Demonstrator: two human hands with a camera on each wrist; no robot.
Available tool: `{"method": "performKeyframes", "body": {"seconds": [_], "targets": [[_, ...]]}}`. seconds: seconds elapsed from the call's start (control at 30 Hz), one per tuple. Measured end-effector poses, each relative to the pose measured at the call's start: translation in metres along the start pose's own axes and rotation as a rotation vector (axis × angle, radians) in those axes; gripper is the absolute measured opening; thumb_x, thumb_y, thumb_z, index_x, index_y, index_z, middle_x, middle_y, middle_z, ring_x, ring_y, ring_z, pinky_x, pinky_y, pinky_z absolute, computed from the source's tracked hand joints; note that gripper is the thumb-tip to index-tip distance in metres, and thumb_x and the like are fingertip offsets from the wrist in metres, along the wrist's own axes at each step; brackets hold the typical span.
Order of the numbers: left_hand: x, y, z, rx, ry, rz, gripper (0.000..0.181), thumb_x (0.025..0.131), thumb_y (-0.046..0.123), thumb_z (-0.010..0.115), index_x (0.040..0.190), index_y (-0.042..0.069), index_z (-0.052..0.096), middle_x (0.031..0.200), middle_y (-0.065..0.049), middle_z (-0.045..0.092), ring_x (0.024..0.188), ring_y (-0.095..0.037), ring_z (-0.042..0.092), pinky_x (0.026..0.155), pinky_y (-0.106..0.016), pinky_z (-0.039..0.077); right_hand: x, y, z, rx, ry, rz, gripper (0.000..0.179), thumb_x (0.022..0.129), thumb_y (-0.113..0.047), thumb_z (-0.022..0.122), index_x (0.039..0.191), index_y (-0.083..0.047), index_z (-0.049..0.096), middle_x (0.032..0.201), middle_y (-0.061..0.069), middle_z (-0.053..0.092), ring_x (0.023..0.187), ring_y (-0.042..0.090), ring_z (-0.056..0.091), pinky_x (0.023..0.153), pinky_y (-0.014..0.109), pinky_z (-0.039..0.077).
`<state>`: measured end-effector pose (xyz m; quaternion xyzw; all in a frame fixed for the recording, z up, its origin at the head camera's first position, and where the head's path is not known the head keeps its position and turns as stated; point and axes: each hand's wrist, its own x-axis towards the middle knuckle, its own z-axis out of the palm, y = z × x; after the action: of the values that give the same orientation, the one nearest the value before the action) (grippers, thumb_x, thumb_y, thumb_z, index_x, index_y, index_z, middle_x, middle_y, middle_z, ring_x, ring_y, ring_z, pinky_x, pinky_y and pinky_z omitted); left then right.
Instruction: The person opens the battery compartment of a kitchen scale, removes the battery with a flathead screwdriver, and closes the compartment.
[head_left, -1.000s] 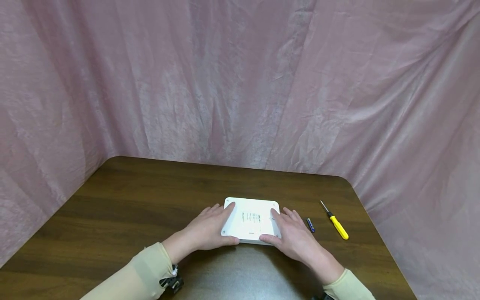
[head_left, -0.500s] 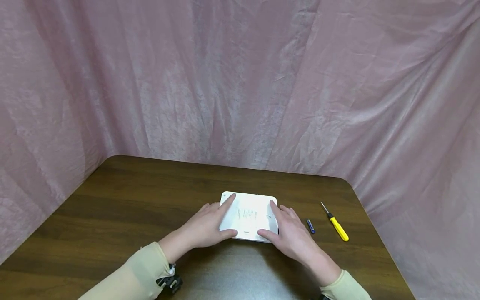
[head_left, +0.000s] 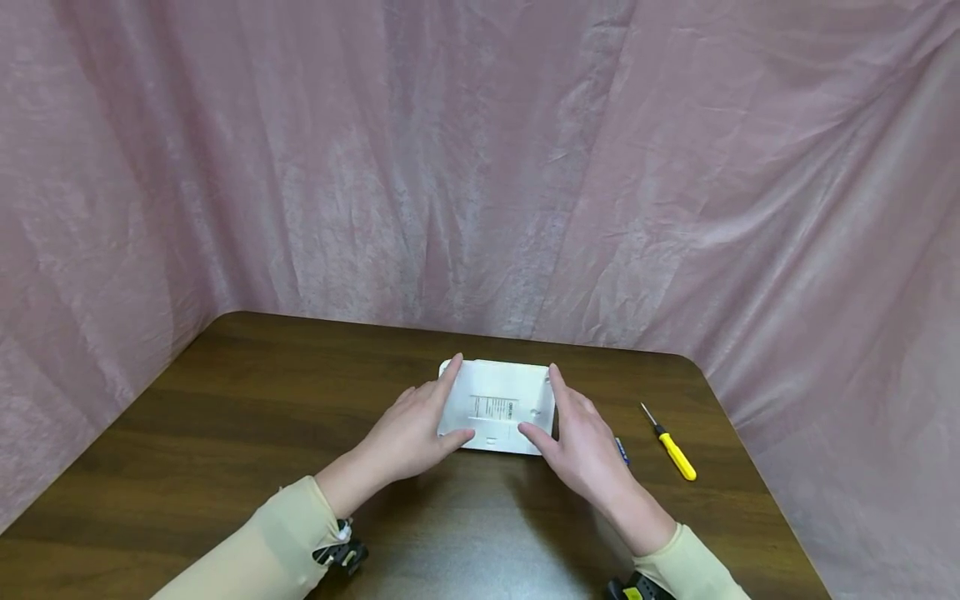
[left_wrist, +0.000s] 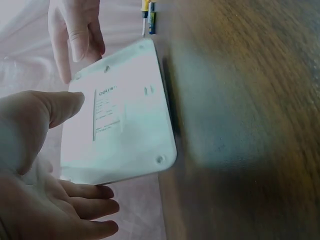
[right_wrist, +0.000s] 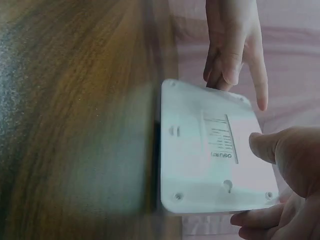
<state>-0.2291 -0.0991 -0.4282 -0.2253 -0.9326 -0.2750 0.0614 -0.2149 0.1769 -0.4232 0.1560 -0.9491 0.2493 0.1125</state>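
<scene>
A white, flat plastic device (head_left: pixel 493 402) with rounded corners is held in both hands, its back toward me. Printed text, a small latch and corner screw holes show on that back; its front is hidden. The wrist views show it tilted up, with its near edge close to the table. My left hand (head_left: pixel 405 435) holds the left side, thumb over the back and fingers along the edge. On the right side my right hand (head_left: pixel 588 446) holds it likewise. Behind the right hand a blue battery (head_left: pixel 622 451) is partly hidden.
A screwdriver (head_left: pixel 672 447) with a yellow handle lies on the brown wooden table (head_left: pixel 262 400), right of the battery. Pink curtains (head_left: pixel 480 167) hang behind the table and at both sides.
The device has moved away from me and tilted, its far edge rising. Both hands have travelled with it, and the right hand now covers part of the battery.
</scene>
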Motion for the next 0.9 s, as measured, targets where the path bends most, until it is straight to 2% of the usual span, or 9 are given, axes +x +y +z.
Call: {"method": "performKeyframes", "body": {"seconds": [0.13, 0.3, 0.43, 0.57, 0.73, 0.9], "targets": [[0.001, -0.001, -0.001, 0.0, 0.037, 0.023, 0.111, 0.099, 0.036, 0.087, 0.178, 0.008, 0.013, 0.162, -0.023, 0.054, 0.148, -0.039, 0.055, 0.125, -0.068, 0.035, 0.003, -0.001, 0.0, -0.003, 0.022, 0.004, 0.102, 0.102, -0.038, 0.083, 0.175, -0.001, 0.023, 0.157, 0.024, 0.06, 0.146, 0.046, 0.054, 0.114, 0.063, 0.049], [-0.002, 0.0, 0.0, 0.0, 0.033, 0.001, 0.108, 0.1, 0.037, 0.086, 0.177, 0.008, 0.016, 0.172, -0.023, 0.042, 0.152, -0.04, 0.051, 0.125, -0.064, 0.036, 0.002, -0.004, 0.001, -0.011, 0.007, 0.021, 0.099, 0.103, -0.04, 0.081, 0.175, -0.004, 0.025, 0.15, 0.024, 0.064, 0.135, 0.045, 0.064, 0.108, 0.062, 0.054], [-0.007, 0.003, 0.0, -0.013, 0.035, -0.016, 0.103, 0.099, 0.036, 0.086, 0.176, 0.009, 0.023, 0.172, -0.02, 0.042, 0.148, -0.042, 0.054, 0.121, -0.062, 0.043, -0.004, -0.005, 0.0, 0.0, 0.018, 0.017, 0.091, 0.103, -0.039, 0.081, 0.174, -0.01, 0.031, 0.15, 0.022, 0.065, 0.124, 0.043, 0.071, 0.1, 0.06, 0.058], [-0.015, 0.007, -0.001, -0.029, 0.039, -0.025, 0.095, 0.101, 0.035, 0.085, 0.172, 0.009, 0.028, 0.172, -0.016, 0.044, 0.146, -0.04, 0.056, 0.116, -0.06, 0.049, -0.012, -0.006, 0.0, 0.045, 0.043, 0.003, 0.083, 0.103, -0.035, 0.083, 0.17, -0.015, 0.038, 0.145, 0.017, 0.069, 0.12, 0.039, 0.074, 0.096, 0.058, 0.06], [-0.026, 0.015, -0.002, -0.017, 0.063, -0.013, 0.085, 0.104, 0.033, 0.081, 0.168, 0.008, 0.031, 0.167, -0.016, 0.05, 0.141, -0.036, 0.062, 0.105, -0.057, 0.057, -0.019, -0.006, -0.001, 0.122, 0.049, 0.016, 0.075, 0.103, -0.029, 0.083, 0.164, -0.019, 0.041, 0.14, 0.015, 0.073, 0.123, 0.036, 0.074, 0.097, 0.058, 0.06], [-0.032, 0.02, 0.0, -0.022, 0.076, 0.003, 0.081, 0.105, 0.03, 0.08, 0.166, 0.007, 0.034, 0.164, -0.019, 0.052, 0.134, -0.038, 0.066, 0.099, -0.057, 0.06, -0.023, -0.006, -0.003, 0.215, 0.021, 0.079, 0.067, 0.106, -0.024, 0.078, 0.16, -0.017, 0.039, 0.143, 0.019, 0.071, 0.129, 0.036, 0.072, 0.103, 0.059, 0.057]]}}
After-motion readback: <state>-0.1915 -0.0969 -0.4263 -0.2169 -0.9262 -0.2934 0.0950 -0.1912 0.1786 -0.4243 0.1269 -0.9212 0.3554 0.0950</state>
